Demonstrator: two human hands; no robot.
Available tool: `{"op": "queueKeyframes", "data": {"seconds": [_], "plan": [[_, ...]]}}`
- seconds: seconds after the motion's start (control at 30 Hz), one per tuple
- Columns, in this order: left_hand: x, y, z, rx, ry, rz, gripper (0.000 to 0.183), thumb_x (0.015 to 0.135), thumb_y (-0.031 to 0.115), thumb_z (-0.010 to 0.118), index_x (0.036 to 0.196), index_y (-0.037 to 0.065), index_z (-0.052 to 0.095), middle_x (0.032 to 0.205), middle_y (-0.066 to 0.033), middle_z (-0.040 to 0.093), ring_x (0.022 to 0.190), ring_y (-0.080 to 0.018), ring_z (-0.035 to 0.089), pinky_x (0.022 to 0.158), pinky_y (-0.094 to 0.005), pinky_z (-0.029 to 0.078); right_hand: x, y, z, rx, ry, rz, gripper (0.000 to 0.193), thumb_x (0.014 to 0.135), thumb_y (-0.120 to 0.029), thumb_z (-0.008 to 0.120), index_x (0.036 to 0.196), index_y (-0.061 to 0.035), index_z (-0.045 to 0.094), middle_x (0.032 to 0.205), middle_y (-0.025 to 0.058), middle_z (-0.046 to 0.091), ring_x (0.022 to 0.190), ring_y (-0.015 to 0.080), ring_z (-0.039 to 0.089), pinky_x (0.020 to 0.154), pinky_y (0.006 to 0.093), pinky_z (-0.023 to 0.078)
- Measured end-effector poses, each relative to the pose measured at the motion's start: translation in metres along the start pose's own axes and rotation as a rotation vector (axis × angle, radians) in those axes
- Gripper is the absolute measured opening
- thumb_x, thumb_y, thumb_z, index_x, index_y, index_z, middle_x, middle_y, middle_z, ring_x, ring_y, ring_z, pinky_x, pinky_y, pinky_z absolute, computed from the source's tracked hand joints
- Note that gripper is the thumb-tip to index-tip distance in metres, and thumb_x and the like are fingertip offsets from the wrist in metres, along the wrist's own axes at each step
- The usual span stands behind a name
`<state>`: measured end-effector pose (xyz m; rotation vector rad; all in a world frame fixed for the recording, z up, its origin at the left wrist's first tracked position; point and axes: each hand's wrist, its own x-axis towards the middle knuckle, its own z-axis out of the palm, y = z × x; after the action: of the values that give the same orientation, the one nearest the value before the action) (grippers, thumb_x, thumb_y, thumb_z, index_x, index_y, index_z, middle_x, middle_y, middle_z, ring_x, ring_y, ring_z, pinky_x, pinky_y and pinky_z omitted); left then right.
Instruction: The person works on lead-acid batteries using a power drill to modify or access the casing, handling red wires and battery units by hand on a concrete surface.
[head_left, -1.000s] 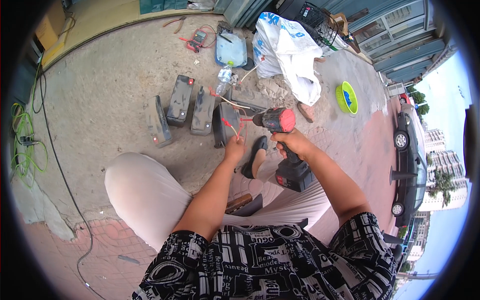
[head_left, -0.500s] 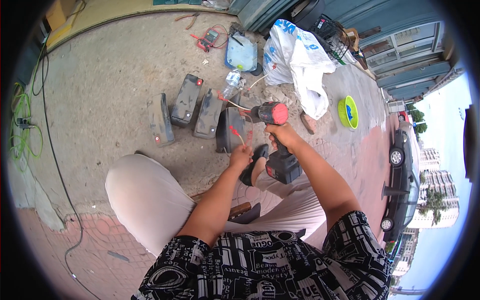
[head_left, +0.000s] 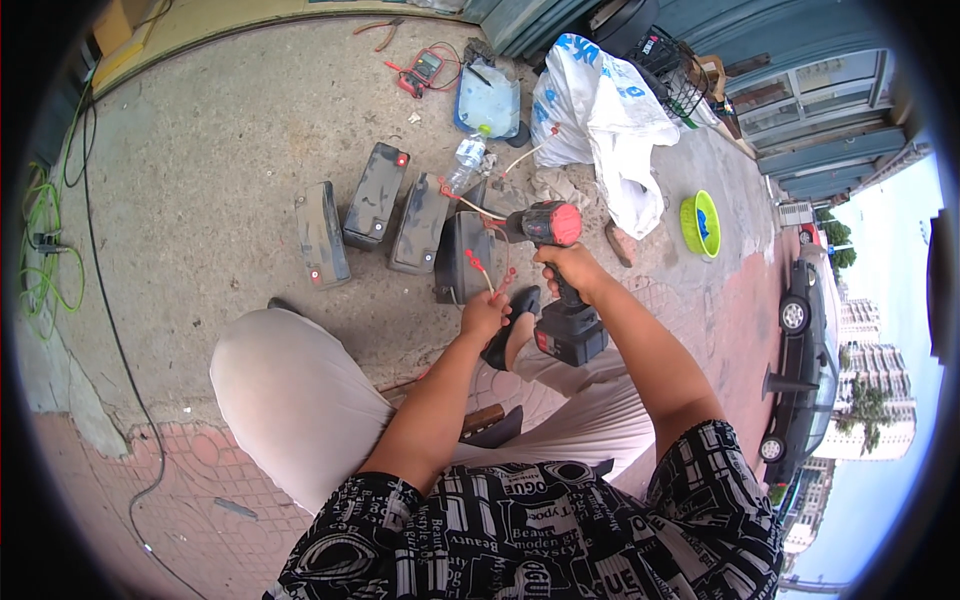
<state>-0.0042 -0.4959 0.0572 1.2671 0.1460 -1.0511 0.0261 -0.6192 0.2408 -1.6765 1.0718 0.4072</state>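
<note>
On rough grey concrete (head_left: 240,130), bordered by red paving (head_left: 230,465) at the lower left, squatting in pale trousers (head_left: 290,400) and a black-and-white patterned shirt (head_left: 540,530). Gripping a black-and-red cordless drill (head_left: 553,222) in the right hand (head_left: 568,272), wrapping fingers around its handle and pointing its front end leftward near the closest dark box (head_left: 463,258); touching or apart, impossible to tell. Pinching thin pale wires (head_left: 485,275) with red ends in the left hand (head_left: 484,314), closing thumb and fingers together on them, just on the near side of that same box and lower than the drill's front end. Holding the two hands near each other without touching. Facing three more dusty dark boxes (head_left: 376,195) standing side by side to the left. Looking down, farther off, at a clear bottle (head_left: 467,160), a pale blue tray (head_left: 480,112), a red multimeter (head_left: 427,67) and pliers (head_left: 383,37). Having a bulging white bag (head_left: 585,110) and a brick (head_left: 622,243) toward the right, with a lime-green basin (head_left: 690,225) beyond. Flanking all this with a tangled green cable (head_left: 40,290) at far left and a dark parked car (head_left: 800,380) at far right.
</note>
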Motion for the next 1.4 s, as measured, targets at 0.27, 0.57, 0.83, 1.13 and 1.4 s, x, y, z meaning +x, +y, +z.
{"op": "queueKeyframes", "data": {"seconds": [0.27, 0.57, 0.83, 1.13, 1.4], "plan": [[-0.003, 0.0, 0.0, -0.001, -0.014, 0.015, 0.02, 0.094, 0.023, 0.052, 0.096, 0.005, 0.06, 0.076, -0.0021, 0.062, 0.055, -0.0107, 0.056, 0.051, -0.0245, 0.045, 0.006, -0.011, -0.008, -0.065, -0.059, 0.033, 0.014, 0.075, -0.018, 0.063, 0.075, -0.0065, 0.055, 0.057, 0.0025, 0.05, 0.043, 0.0141, 0.048, 0.041, 0.0295, 0.04], [-0.004, -0.008, 0.0, 0.011, -0.012, 0.082, 0.022, 0.093, 0.024, 0.052, 0.097, 0.004, 0.059, 0.075, -0.0023, 0.06, 0.053, -0.0107, 0.054, 0.052, -0.025, 0.044, 0.021, -0.052, -0.021, -0.249, -0.132, 0.093, 0.014, 0.072, -0.016, 0.06, 0.071, -0.0046, 0.053, 0.056, 0.0037, 0.048, 0.041, 0.0136, 0.044, 0.038, 0.03, 0.039], [-0.006, -0.012, 0.002, 0.081, 0.002, 0.096, 0.023, 0.094, 0.024, 0.051, 0.097, 0.003, 0.058, 0.074, -0.0028, 0.06, 0.052, -0.0106, 0.053, 0.051, -0.0256, 0.044, 0.016, -0.059, -0.012, -0.351, -0.16, 0.002, 0.017, 0.073, -0.016, 0.058, 0.065, -0.003, 0.05, 0.054, 0.005, 0.046, 0.04, 0.0153, 0.044, 0.038, 0.032, 0.039], [-0.001, -0.017, 0.0, 0.096, 0.003, 0.117, 0.019, 0.095, 0.02, 0.049, 0.094, 0.003, 0.057, 0.071, -0.0023, 0.057, 0.05, -0.0111, 0.051, 0.048, -0.0259, 0.044, 0.017, -0.05, -0.014, -0.269, -0.103, 0.006, 0.016, 0.071, -0.013, 0.058, 0.062, -0.0014, 0.05, 0.053, 0.0071, 0.047, 0.039, 0.0176, 0.047, 0.036, 0.0331, 0.04], [0.0, -0.023, -0.001, 0.054, -0.005, 0.073, 0.021, 0.095, 0.021, 0.049, 0.093, 0.002, 0.057, 0.073, -0.0032, 0.057, 0.051, -0.0109, 0.053, 0.048, -0.0256, 0.044, 0.017, -0.047, -0.016, -0.265, -0.128, -0.012, 0.019, 0.071, -0.014, 0.057, 0.057, -0.0042, 0.047, 0.051, 0.0058, 0.045, 0.041, 0.0177, 0.047, 0.039, 0.0334, 0.04]]}}
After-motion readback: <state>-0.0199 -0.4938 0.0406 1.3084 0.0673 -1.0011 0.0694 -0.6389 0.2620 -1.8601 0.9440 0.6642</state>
